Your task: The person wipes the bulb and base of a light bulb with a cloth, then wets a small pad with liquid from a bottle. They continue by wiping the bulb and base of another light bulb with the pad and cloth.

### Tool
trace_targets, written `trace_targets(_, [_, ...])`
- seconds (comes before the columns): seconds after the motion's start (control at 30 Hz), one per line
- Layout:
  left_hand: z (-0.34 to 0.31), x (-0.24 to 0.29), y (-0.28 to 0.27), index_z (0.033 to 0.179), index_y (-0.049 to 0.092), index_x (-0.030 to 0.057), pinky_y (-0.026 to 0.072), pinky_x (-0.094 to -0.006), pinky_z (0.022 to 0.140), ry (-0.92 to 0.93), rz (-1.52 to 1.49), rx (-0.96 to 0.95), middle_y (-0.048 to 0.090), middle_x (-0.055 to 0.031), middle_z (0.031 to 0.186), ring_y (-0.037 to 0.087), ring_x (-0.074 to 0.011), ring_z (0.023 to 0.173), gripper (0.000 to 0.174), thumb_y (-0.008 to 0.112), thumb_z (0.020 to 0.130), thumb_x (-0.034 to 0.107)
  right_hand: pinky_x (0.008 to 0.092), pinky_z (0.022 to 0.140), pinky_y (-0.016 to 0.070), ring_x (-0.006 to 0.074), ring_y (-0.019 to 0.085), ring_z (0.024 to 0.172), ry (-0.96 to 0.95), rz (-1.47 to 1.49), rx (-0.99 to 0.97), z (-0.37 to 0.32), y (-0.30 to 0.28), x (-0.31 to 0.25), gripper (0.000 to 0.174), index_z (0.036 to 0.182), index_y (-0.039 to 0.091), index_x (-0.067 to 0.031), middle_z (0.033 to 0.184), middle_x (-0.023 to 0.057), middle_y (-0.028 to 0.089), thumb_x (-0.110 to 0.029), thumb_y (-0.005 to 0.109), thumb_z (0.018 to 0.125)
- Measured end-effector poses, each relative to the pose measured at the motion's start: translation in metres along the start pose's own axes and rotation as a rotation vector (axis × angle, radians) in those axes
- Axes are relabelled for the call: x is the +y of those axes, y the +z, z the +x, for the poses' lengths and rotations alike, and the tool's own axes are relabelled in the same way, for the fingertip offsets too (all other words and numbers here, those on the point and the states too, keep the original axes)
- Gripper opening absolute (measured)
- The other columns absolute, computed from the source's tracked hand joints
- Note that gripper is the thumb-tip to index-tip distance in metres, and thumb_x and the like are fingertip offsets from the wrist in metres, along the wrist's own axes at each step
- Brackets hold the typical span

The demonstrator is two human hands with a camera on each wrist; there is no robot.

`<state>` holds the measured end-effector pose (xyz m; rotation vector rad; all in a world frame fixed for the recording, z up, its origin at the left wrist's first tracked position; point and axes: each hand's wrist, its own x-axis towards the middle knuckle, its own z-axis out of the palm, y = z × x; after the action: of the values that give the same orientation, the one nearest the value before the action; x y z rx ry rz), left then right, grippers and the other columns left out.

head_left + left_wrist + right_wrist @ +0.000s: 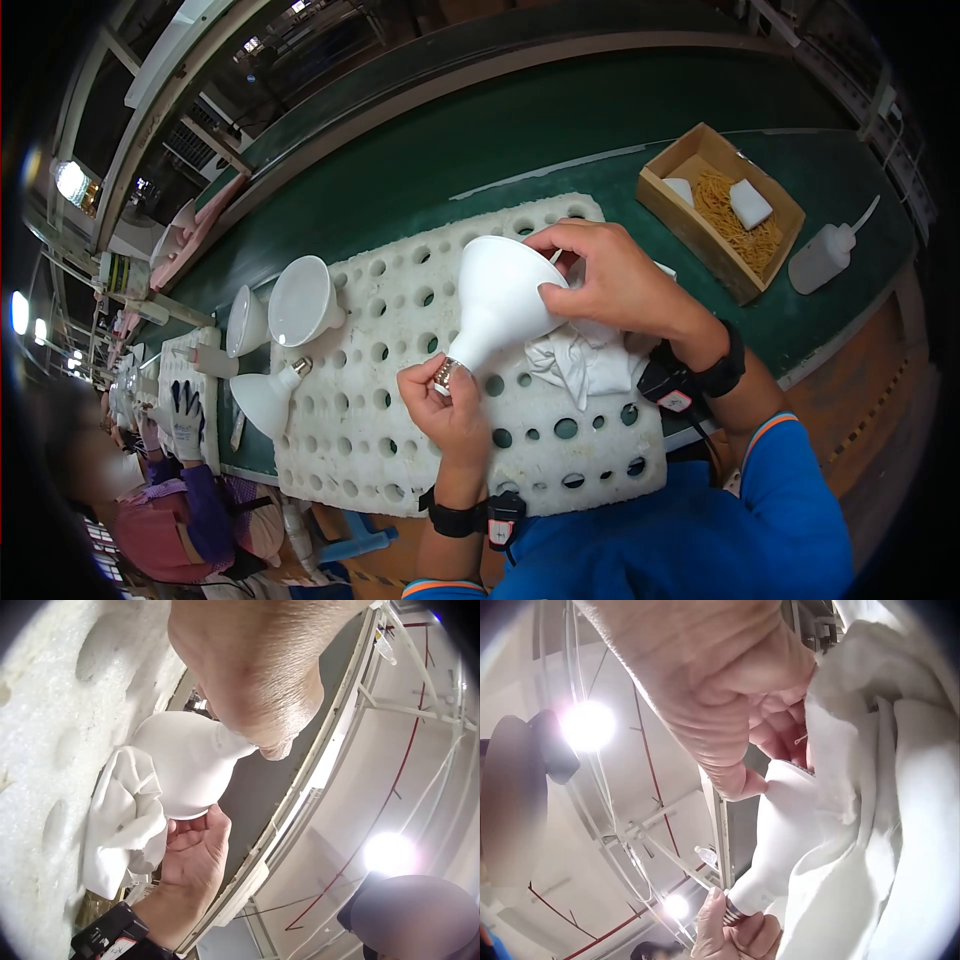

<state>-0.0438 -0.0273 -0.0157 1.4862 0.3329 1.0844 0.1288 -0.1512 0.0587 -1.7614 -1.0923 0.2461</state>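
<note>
A white reflector lamp bulb (505,300) is held tilted over the white foam board (535,460), its wide end up and away. My left hand (445,415) pinches the metal screw base between thumb and fingers. At the wide end, the right hand (620,280) grips the rim, with the thumb on the outer side. Crumpled white cloth (590,365) lies on the board beneath the right hand. The left wrist view shows the cloth (124,817) close beside the bulb (187,761). In the right wrist view, cloth (885,772) covers part of the bulb (787,817).
More bulbs (300,300) stand at the board's left side, one with its screw base up. Beyond the right hand are a wooden box (670,215) of yellowish strands and white blocks, and a squeeze bottle (825,258). Another person (165,510) sits at the left.
</note>
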Motion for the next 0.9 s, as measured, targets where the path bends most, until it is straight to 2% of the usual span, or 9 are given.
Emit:
trace_targets(0.13, [-0.006, -0.008, -0.002, 0.1, 0.041, 0.0041, 0.0387, -0.0195, 0.049, 0.081, 0.13, 0.012, 0.049, -0.0042, 0.076, 0.043, -0.0065, 0.054, 0.022, 0.057, 0.089, 0.015, 0.0295, 0.067, 0.0478, 0.0208, 0.058, 0.07, 0.035, 0.03, 0.014, 0.001, 0.004, 0.004, 0.043, 0.104, 0.062, 0.0022, 0.087, 0.0151, 0.063, -0.02, 0.065, 0.067])
trace_targets(0.33, [-0.005, -0.007, -0.002, 0.099, 0.04, 0.004, 0.0382, -0.0185, 0.048, 0.111, 0.178, -0.004, 0.05, -0.0047, 0.075, 0.044, -0.0063, 0.053, 0.022, 0.057, 0.088, 0.013, 0.026, 0.067, 0.046, 0.0136, 0.053, 0.071, 0.083, 0.246, -0.07, 0.005, -0.001, 0.017, 0.041, 0.104, 0.062, 0.0012, 0.085, 0.0087, 0.062, -0.017, 0.064, 0.067])
trace_targets(0.43, [-0.005, -0.008, -0.002, 0.099, 0.04, 0.004, 0.0379, -0.0184, 0.047, 0.118, 0.154, -0.004, 0.05, -0.0046, 0.074, 0.044, -0.0063, 0.052, 0.022, 0.057, 0.088, 0.013, 0.0251, 0.067, 0.0454, 0.0121, 0.053, 0.072, 0.051, 0.185, -0.049, 0.004, 0.001, 0.014, 0.042, 0.105, 0.063, 0.0006, 0.085, 0.0072, 0.061, -0.017, 0.063, 0.067])
trace_targets(0.53, [-0.005, -0.006, -0.001, 0.099, 0.041, 0.004, 0.038, -0.0183, 0.047, 0.116, 0.155, 0.0, 0.05, -0.0042, 0.074, 0.044, -0.0062, 0.052, 0.021, 0.057, 0.088, 0.012, 0.0248, 0.067, 0.0447, 0.0123, 0.052, 0.071, 0.081, 0.192, -0.061, 0.005, 0.001, 0.017, 0.042, 0.104, 0.063, 0.0, 0.085, 0.007, 0.06, -0.018, 0.065, 0.066])
trace_targets(0.63, [-0.005, -0.007, -0.002, 0.099, 0.041, 0.0041, 0.0379, -0.0183, 0.047, 0.113, 0.13, -0.009, 0.05, -0.0042, 0.074, 0.044, -0.0061, 0.052, 0.02, 0.057, 0.088, 0.011, 0.0254, 0.073, 0.044, 0.0129, 0.051, 0.079, 0.143, 0.249, -0.124, 0.006, -0.003, 0.015, 0.042, 0.107, 0.063, -0.0013, 0.092, 0.0048, 0.06, -0.017, 0.063, 0.067])
trace_targets(0.83, [-0.005, -0.007, -0.002, 0.098, 0.041, 0.0041, 0.0379, -0.018, 0.047, 0.117, 0.144, -0.003, 0.05, -0.0039, 0.074, 0.044, -0.0058, 0.052, 0.02, 0.057, 0.088, 0.011, 0.0248, 0.073, 0.0433, 0.0124, 0.051, 0.079, 0.139, 0.197, -0.085, 0.004, 0.001, 0.01, 0.042, 0.107, 0.062, -0.0008, 0.09, 0.0043, 0.059, -0.018, 0.062, 0.068])
trace_targets(0.9, [-0.005, -0.007, -0.002, 0.098, 0.041, 0.0041, 0.0378, -0.0179, 0.047, 0.125, 0.144, -0.003, 0.05, -0.0038, 0.074, 0.044, -0.0057, 0.052, 0.021, 0.057, 0.088, 0.011, 0.0245, 0.068, 0.0434, 0.0123, 0.05, 0.073, 0.119, 0.235, -0.077, 0.005, 0.002, 0.016, 0.042, 0.104, 0.063, -0.0004, 0.088, 0.0062, 0.059, -0.02, 0.065, 0.067])
